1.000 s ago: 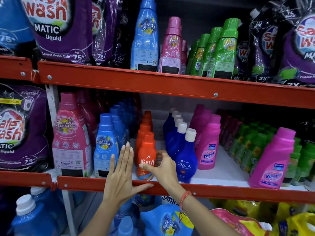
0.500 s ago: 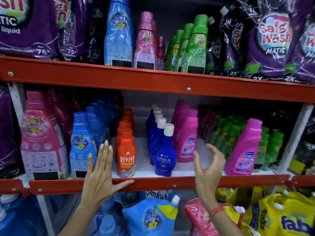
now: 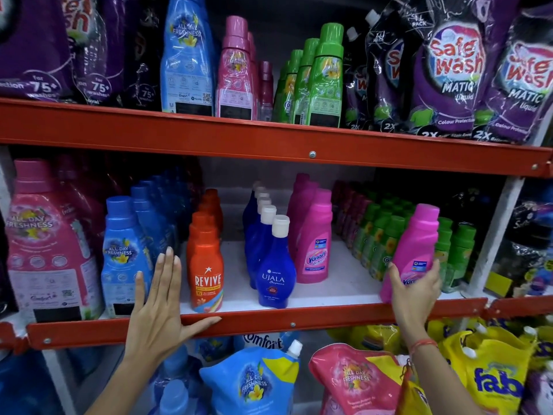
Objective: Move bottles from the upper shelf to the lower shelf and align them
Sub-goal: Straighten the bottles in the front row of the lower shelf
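On the lower shelf (image 3: 269, 322) a lone pink Vanish bottle (image 3: 417, 244) stands tilted at the front right, and my right hand (image 3: 416, 290) is wrapped around its base. My left hand (image 3: 158, 307) lies flat and open on the shelf's red front rail, fingers up in front of a blue Comfort bottle (image 3: 122, 253). Between my hands stand rows of orange Revive bottles (image 3: 206, 265), dark blue Ujala bottles (image 3: 275, 265) and pink Vanish bottles (image 3: 314, 238). The upper shelf (image 3: 269, 139) carries a tall blue bottle (image 3: 187, 58), pink bottles (image 3: 236, 70) and green bottles (image 3: 326, 76).
Purple Safe Wash pouches (image 3: 454, 73) crowd both ends of the upper shelf. Small green bottles (image 3: 386, 244) stand behind the held bottle. A large pink Comfort bottle (image 3: 42, 244) fills the lower left. Refill pouches (image 3: 254, 381) and yellow Fab bags (image 3: 490, 372) lie below.
My right hand left the Revive and Ujala bottles, swung right and closed on the lone pink Vanish bottle. My left hand stayed on the rail. The view shifted right.
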A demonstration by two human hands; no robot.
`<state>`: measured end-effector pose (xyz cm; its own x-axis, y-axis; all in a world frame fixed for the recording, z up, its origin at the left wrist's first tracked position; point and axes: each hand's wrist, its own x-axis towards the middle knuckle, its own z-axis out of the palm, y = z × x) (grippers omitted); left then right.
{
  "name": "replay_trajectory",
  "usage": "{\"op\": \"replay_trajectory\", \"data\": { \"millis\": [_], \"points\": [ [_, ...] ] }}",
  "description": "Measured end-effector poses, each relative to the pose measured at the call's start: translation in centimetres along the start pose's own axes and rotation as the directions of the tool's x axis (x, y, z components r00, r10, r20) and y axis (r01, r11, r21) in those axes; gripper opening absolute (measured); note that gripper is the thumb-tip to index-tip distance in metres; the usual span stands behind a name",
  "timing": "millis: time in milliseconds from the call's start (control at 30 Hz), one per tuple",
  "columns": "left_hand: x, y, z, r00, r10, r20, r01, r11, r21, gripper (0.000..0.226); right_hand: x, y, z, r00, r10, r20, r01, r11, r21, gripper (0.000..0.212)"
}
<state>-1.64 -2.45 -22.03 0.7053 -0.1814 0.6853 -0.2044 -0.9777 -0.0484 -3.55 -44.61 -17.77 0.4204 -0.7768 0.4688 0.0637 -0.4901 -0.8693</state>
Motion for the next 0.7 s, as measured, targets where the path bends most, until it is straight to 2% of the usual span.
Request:
{"op": "replay_trajectory", "data": {
  "millis": [233,433,700],
  "points": [
    [-0.1,0.1,-0.1,1.0,-0.009,0.006,0.009,1.0,-0.009,0.123,0.1,-1.0,-0.6,1.0,-0.026,0.009,0.026,0.997,-0.077,0.084],
    [-0.1,0.1,-0.4,1.0,-0.013,0.026,0.014,1.0,-0.015,0.124,-2.9,-3.9,1.1,0.993,-0.096,0.066,0.097,0.995,-0.017,0.084],
    [0.0,0.2,-0.7,0.998,-0.02,0.058,0.021,1.0,-0.01,0.124,-6.3,-6.2,3.8,0.978,-0.121,0.169,0.118,0.993,0.031,0.09]
  ]
}}
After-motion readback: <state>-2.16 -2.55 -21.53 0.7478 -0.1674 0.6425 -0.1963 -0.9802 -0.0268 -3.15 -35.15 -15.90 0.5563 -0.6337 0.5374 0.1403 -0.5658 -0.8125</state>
